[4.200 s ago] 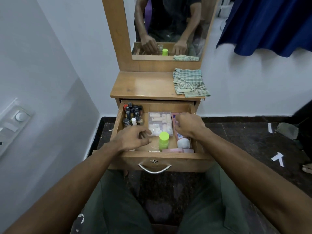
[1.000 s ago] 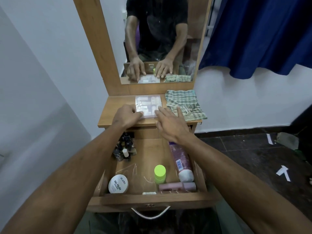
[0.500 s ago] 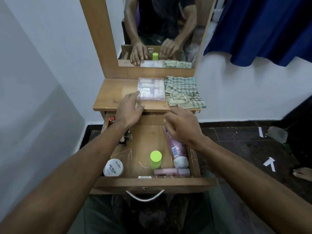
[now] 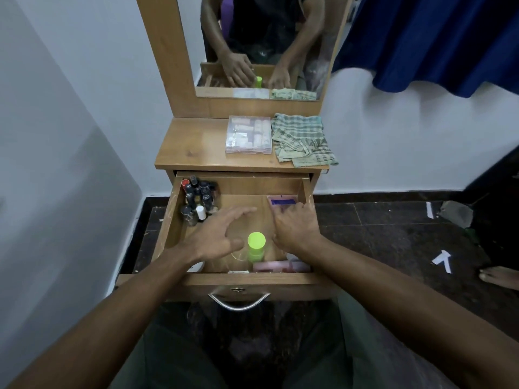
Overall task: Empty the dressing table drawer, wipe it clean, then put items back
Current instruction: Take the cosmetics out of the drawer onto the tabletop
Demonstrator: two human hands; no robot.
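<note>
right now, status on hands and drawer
Left hand open, above the green-capped bottle. Right hand on the pink tube. Drawer open, partly emptied; clear box on top.

A home bedroom corner; wooden dressing table (image 4: 196, 147) with mirror (image 4: 266, 46); blue curtain (image 4: 435, 37); cosmetics-filled drawer (image 4: 252, 282)
</note>
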